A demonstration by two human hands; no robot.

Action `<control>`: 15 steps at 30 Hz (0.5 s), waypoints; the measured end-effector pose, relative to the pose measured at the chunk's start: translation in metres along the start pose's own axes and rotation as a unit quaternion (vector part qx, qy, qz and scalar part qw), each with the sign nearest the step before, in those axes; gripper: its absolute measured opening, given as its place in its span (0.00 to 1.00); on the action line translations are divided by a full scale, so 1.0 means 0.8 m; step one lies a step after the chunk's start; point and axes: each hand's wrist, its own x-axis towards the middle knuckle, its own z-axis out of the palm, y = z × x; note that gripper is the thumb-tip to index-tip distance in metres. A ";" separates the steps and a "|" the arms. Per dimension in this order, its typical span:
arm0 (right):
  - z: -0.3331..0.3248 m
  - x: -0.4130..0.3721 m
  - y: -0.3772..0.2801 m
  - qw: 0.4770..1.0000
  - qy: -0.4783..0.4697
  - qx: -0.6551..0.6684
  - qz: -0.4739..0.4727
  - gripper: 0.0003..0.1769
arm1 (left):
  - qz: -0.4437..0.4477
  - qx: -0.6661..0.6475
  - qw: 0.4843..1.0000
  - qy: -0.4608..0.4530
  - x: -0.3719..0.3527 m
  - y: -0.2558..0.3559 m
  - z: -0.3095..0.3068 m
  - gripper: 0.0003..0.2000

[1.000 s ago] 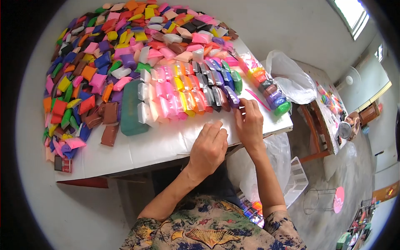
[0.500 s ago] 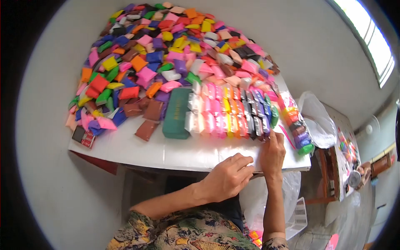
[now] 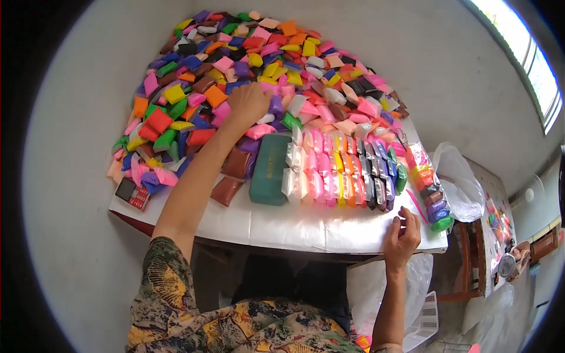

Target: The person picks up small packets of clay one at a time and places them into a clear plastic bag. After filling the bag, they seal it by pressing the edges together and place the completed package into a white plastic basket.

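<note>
Our left hand (image 3: 249,105) lay over heaped packets (image 3: 159,120), grip hidden; our right hand (image 3: 403,238) hung half-open near wrapped packet rows (image 3: 323,165) on the worktop (image 3: 241,228). A careless knuckle could have skewed them.

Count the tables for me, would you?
2: one table holds the colourful packets; the other table stands at far right, beyond the plastic bag. More may be hidden.

A red device (image 3: 133,195) with a dark screen is lying lower left of the left hand (image 3: 248,102). Right of the right hand (image 3: 403,236), a clear plastic bag (image 3: 460,183) is bulging; below that hand, a white basket (image 3: 425,322) is sitting.
</note>
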 end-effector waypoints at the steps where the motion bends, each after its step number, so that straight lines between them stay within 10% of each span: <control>1: 0.000 0.000 0.002 1.000 0.004 -0.002 -0.005 0.14 | 0.003 -0.006 1.000 -0.001 0.007 0.001 0.015 0.27; 15: -0.004 0.001 -0.007 1.000 0.010 -0.002 0.003 0.14 | -0.009 -0.129 0.991 -0.024 0.041 -0.001 0.065 0.31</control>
